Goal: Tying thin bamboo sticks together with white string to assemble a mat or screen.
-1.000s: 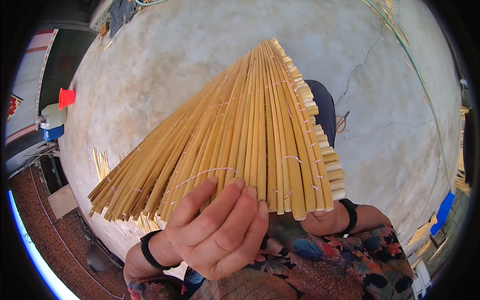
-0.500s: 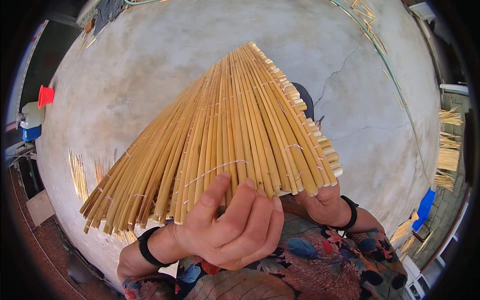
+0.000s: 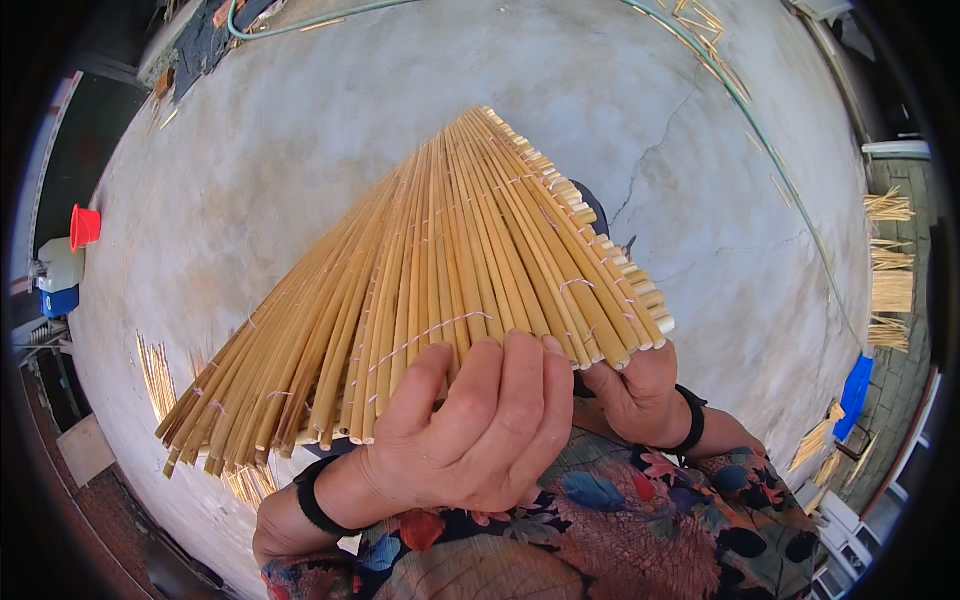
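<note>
A mat of yellow reed stalks (image 3: 420,270), tied side by side with thin pale string (image 3: 430,332), spreads out in front of me over my lap. Its stalk ends face me, and its right side folds or rolls under, showing a row of cut ends. My left hand (image 3: 470,410) grips the near edge, fingertips on top of the stalks close to a stitch line. Beneath the near right corner, my right hand (image 3: 640,390) holds the mat with its thumb by the stalk ends; its other fingers are partly hidden.
Concrete floor (image 3: 300,130) surrounds me. A green hose (image 3: 770,145) curves along the far right. Loose reed stalks (image 3: 155,375) lie at left, with more bundles (image 3: 888,255) at right. A red bucket (image 3: 85,227) stands far left, and a blue object (image 3: 853,397) lies at right.
My left hand's fingers have shifted slightly right and up along the near edge. The mat's near right corner has risen a little with my right hand, and the view has shifted slightly.
</note>
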Demonstrator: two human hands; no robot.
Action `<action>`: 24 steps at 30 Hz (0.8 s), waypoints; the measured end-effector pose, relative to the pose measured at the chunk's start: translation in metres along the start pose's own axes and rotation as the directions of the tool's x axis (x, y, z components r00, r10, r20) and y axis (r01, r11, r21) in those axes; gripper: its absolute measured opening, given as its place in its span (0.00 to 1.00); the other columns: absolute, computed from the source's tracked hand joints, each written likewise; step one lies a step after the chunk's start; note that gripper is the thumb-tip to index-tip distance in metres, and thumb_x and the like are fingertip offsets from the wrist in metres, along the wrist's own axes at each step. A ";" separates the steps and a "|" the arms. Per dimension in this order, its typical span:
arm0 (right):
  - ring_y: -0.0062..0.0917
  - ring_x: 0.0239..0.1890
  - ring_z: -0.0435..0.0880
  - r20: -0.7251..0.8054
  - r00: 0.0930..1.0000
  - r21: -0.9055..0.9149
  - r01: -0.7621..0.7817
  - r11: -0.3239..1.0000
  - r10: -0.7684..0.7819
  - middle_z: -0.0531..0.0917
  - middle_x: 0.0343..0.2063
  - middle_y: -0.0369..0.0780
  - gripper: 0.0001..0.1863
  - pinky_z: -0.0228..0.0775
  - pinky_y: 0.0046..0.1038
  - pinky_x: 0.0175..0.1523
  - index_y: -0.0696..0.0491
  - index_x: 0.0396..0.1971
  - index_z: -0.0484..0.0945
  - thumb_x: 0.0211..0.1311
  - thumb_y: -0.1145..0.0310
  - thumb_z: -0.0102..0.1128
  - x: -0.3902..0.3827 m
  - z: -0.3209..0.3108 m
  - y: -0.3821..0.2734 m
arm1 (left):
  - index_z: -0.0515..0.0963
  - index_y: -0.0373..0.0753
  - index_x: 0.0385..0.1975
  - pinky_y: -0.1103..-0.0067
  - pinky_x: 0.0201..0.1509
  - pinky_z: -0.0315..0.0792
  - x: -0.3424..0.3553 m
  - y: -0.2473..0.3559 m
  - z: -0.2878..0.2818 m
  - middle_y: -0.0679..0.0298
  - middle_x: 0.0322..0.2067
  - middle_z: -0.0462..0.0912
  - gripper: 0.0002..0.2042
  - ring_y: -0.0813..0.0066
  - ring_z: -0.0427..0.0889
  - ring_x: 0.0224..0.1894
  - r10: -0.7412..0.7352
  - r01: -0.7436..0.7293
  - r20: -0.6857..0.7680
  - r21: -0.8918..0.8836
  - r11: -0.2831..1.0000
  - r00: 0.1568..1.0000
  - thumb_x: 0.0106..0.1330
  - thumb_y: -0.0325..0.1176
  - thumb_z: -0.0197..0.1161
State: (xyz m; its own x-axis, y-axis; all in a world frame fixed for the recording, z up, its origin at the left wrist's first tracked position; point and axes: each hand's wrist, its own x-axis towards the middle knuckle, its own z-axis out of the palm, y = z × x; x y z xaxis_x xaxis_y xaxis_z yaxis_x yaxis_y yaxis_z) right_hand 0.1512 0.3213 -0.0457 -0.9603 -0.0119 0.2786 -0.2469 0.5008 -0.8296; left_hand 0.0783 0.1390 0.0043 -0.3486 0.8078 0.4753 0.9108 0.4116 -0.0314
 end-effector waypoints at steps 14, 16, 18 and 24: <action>0.22 0.35 0.80 -0.143 0.987 0.360 -0.014 0.933 0.070 0.80 0.30 0.41 0.06 0.71 0.22 0.36 0.58 0.36 0.76 0.59 0.75 0.57 0.071 -0.019 -0.002 | 0.75 0.36 0.36 0.71 0.35 0.70 0.044 -0.067 0.015 0.60 0.36 0.74 0.17 0.62 0.74 0.34 -0.157 0.154 -0.159 -0.034 0.988 0.975 0.42 0.23 0.68; 0.20 0.32 0.80 -0.118 0.987 0.484 -0.041 0.874 0.111 0.80 0.29 0.41 0.06 0.71 0.22 0.34 0.59 0.36 0.75 0.60 0.74 0.56 0.086 -0.004 0.005 | 0.75 0.36 0.35 0.72 0.35 0.70 0.047 -0.070 0.015 0.60 0.35 0.75 0.17 0.62 0.74 0.34 -0.128 0.127 -0.126 -0.020 0.992 0.984 0.42 0.23 0.68; 0.18 0.30 0.79 -0.080 0.985 0.598 -0.076 0.798 0.154 0.80 0.29 0.40 0.06 0.70 0.22 0.32 0.59 0.35 0.75 0.62 0.73 0.55 0.092 0.002 0.005 | 0.74 0.37 0.34 0.72 0.35 0.71 0.049 -0.076 0.015 0.60 0.33 0.75 0.17 0.63 0.75 0.34 -0.114 0.116 -0.152 0.001 0.993 0.982 0.42 0.25 0.69; 0.21 0.23 0.80 0.004 0.982 0.478 -0.167 0.863 0.187 0.80 0.23 0.40 0.07 0.68 0.25 0.28 0.59 0.35 0.74 0.63 0.71 0.53 0.095 0.017 0.012 | 0.73 0.38 0.33 0.73 0.35 0.71 0.050 -0.084 0.020 0.62 0.31 0.76 0.17 0.64 0.75 0.34 -0.090 0.093 -0.156 0.010 0.996 0.984 0.42 0.27 0.70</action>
State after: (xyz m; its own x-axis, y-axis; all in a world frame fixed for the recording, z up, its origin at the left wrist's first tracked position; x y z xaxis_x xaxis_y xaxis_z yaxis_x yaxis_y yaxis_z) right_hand 0.0545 0.3121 -0.0375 -0.9901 0.0783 0.1161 -0.1149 0.0206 -0.9932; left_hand -0.0197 0.1532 0.0125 -0.3910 0.6917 0.6071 0.8721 0.4893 0.0041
